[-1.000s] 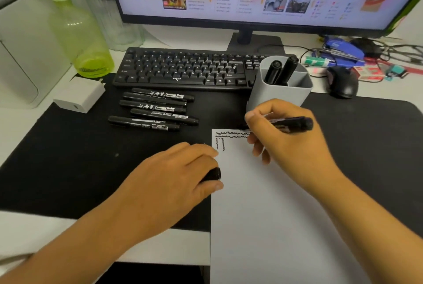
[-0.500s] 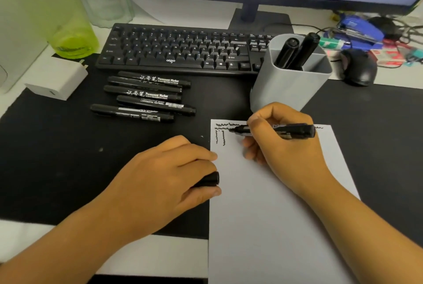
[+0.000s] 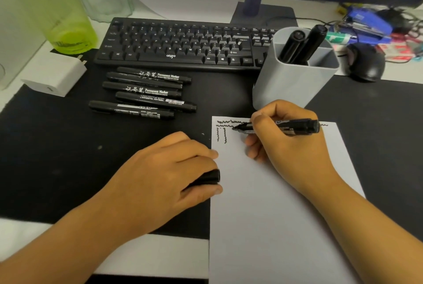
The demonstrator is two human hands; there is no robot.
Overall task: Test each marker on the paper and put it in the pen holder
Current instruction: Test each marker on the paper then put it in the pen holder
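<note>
My right hand (image 3: pixel 290 144) grips an uncapped black marker (image 3: pixel 295 127), its tip on the white paper (image 3: pixel 270 226) near the top left, beside wavy black test lines (image 3: pixel 223 135). My left hand (image 3: pixel 169 176) holds the marker's black cap (image 3: pixel 208 177) and rests at the paper's left edge. Several capped black markers (image 3: pixel 144 93) lie in a row on the black desk mat, left of the paper. The grey pen holder (image 3: pixel 295 77) stands just beyond the paper with two black markers (image 3: pixel 302 43) upright in it.
A black keyboard (image 3: pixel 183 43) lies behind the markers, with a monitor stand (image 3: pixel 254 6) beyond it. A green bottle (image 3: pixel 66 22) and a white charger (image 3: pixel 55 75) sit at the left. A black mouse (image 3: pixel 366 64) and clutter occupy the right rear.
The view has moved closer and tilted down. My right hand has slid the marker tip leftward along the top of the paper. My left hand has stayed put with the cap.
</note>
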